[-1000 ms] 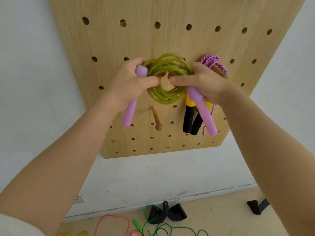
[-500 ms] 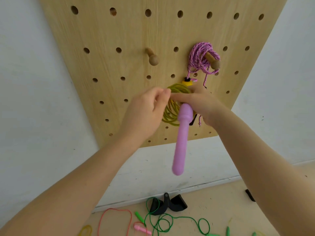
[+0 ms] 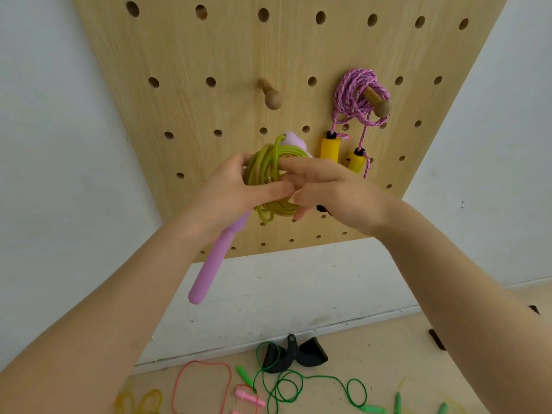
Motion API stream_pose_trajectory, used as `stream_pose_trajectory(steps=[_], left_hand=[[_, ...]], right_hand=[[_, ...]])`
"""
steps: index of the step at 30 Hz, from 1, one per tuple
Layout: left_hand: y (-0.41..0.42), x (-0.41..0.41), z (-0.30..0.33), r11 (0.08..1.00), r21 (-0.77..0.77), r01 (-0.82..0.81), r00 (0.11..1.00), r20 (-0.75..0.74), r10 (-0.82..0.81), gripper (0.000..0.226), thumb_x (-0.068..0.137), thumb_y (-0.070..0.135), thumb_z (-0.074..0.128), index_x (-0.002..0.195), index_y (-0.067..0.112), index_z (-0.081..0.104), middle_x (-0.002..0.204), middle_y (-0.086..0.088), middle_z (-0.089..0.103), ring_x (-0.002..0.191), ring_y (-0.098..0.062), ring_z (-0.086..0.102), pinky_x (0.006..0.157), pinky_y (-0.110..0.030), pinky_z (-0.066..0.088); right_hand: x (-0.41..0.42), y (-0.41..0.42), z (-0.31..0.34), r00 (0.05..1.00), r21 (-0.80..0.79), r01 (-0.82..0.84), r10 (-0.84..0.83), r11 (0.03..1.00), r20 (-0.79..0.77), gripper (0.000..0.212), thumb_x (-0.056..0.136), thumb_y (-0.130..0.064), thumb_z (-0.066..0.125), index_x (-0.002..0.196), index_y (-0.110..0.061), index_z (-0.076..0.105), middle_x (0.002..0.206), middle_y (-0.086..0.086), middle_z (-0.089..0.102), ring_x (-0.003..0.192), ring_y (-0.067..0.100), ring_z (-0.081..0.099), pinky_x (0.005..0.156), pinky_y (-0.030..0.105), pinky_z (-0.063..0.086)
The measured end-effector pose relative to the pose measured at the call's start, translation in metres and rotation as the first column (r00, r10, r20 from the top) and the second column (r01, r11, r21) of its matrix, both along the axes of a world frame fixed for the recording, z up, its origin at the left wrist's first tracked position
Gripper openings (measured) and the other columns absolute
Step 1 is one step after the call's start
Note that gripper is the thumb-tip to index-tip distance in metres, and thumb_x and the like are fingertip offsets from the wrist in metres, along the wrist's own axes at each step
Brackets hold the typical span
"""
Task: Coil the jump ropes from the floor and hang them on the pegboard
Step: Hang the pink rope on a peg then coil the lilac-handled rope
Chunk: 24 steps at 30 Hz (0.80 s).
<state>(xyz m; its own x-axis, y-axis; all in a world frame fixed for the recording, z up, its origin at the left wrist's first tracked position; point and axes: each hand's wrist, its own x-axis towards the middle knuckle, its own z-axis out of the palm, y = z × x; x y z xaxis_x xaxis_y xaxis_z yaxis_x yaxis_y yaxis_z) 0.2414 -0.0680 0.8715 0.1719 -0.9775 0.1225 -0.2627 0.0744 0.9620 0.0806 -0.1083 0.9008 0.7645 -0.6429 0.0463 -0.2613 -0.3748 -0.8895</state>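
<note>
A wooden pegboard (image 3: 227,49) leans on the white wall. In front of its lower half I hold a coiled yellow-green jump rope (image 3: 265,171) with purple handles. My left hand (image 3: 236,192) grips the coil, and one purple handle (image 3: 213,264) hangs down below it. My right hand (image 3: 328,189) pinches the coil from the right; the second purple handle (image 3: 294,140) pokes up behind. An empty wooden peg (image 3: 270,95) sticks out above the coil. A pink braided rope (image 3: 357,94) with yellow handles hangs on the peg to the right.
On the floor below lie a green rope (image 3: 286,383), a pink rope (image 3: 206,383), a yellow rope (image 3: 140,401) and a black plastic foot piece (image 3: 294,355). Another dark object (image 3: 436,339) sits at the right by the wall.
The coil came down off the upper peg area, which now shows bare. The hanging purple handle has passed from under my right hand to under my left, and both hands shifted slightly.
</note>
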Motion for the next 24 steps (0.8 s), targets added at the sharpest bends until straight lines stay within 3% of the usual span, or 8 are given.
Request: stream_pose_trajectory(steps=[3,6,8,10,13,17,22,24], left_hand=[[0.001,0.008,-0.002,0.999,0.013,0.031,0.997,-0.073,-0.03,0.066,0.048,0.034,0.081,0.107,0.014,0.059,0.097,-0.006,0.071,0.088,-0.017,0.068,0.085,-0.036,0.053],[-0.001,0.011,-0.001,0.997,0.011,0.075,0.988,-0.134,-0.073,0.052,0.053,0.02,0.077,0.101,0.008,0.061,0.086,-0.006,0.066,0.078,-0.014,0.064,0.077,-0.029,0.052],[-0.003,0.012,-0.002,0.996,0.03,0.078,0.988,-0.134,-0.073,0.044,0.053,0.016,0.073,0.095,0.006,0.062,0.083,-0.009,0.063,0.076,-0.017,0.061,0.075,-0.031,0.05],[-0.002,0.013,0.0,0.996,0.04,0.083,0.99,-0.115,-0.078,0.032,0.056,0.013,0.069,0.087,0.008,0.062,0.081,-0.013,0.061,0.076,-0.02,0.059,0.075,-0.034,0.048],[-0.003,0.016,0.006,0.976,0.026,0.215,0.976,-0.045,-0.213,0.024,0.061,0.009,0.066,0.084,0.01,0.064,0.078,-0.01,0.064,0.074,-0.019,0.06,0.075,-0.033,0.049],[-0.007,0.019,0.018,0.913,-0.011,0.408,0.912,-0.036,-0.408,0.026,0.062,0.005,0.068,0.086,0.014,0.063,0.078,-0.007,0.06,0.075,-0.019,0.057,0.069,-0.026,0.051],[-0.01,0.023,0.02,0.794,-0.101,0.6,0.784,-0.126,-0.608,0.045,0.063,0.011,0.064,0.104,-0.004,0.053,0.067,0.005,0.059,0.064,-0.011,0.053,0.064,-0.024,0.045],[-0.012,0.022,0.018,0.875,-0.105,0.473,0.863,-0.145,-0.484,0.036,0.059,0.013,0.07,0.091,0.003,0.058,0.068,0.002,0.061,0.065,-0.012,0.058,0.064,-0.023,0.05]], right_hand=[[0.0,-0.007,-0.002,0.99,0.222,-0.132,0.117,0.966,0.078,0.059,0.075,-0.003,0.049,0.133,-0.001,0.042,0.12,0.007,0.06,0.107,0.016,0.059,0.086,0.029,0.052],[0.0,-0.008,0.0,0.979,0.21,-0.075,0.031,0.975,0.204,0.034,0.086,-0.007,0.052,0.12,-0.005,0.054,0.104,0.009,0.066,0.084,0.014,0.066,0.076,0.024,0.056],[-0.002,-0.01,0.002,0.947,-0.047,0.114,-0.094,0.992,0.306,0.014,0.092,-0.008,0.053,0.101,-0.011,0.063,0.088,0.005,0.068,0.068,0.012,0.064,0.064,0.023,0.054],[-0.005,-0.019,0.002,0.912,-0.355,0.334,-0.204,0.873,0.356,0.011,0.084,-0.022,0.065,0.095,-0.024,0.063,0.09,0.0,0.065,0.077,0.008,0.059,0.071,0.022,0.049],[-0.007,-0.029,0.006,0.979,-0.579,0.205,-0.164,0.789,0.122,0.058,0.074,-0.039,0.073,0.125,-0.028,0.049,0.124,-0.007,0.049,0.114,0.006,0.044,0.096,0.019,0.036],[-0.004,-0.032,0.008,0.991,-0.489,-0.018,-0.048,0.872,-0.122,0.072,0.08,-0.029,0.07,0.141,-0.024,0.033,0.14,-0.006,0.039,0.126,0.0,0.036,0.102,0.018,0.033],[-0.002,-0.032,0.004,0.989,-0.083,-0.099,0.107,0.992,0.101,0.048,0.075,-0.014,0.07,0.119,-0.022,0.053,0.11,0.001,0.064,0.1,0.013,0.064,0.087,0.028,0.052],[0.002,-0.034,0.001,0.983,-0.07,-0.021,0.033,0.997,0.178,0.031,0.078,-0.008,0.071,0.106,-0.016,0.058,0.096,0.003,0.067,0.087,0.014,0.066,0.083,0.031,0.054]])
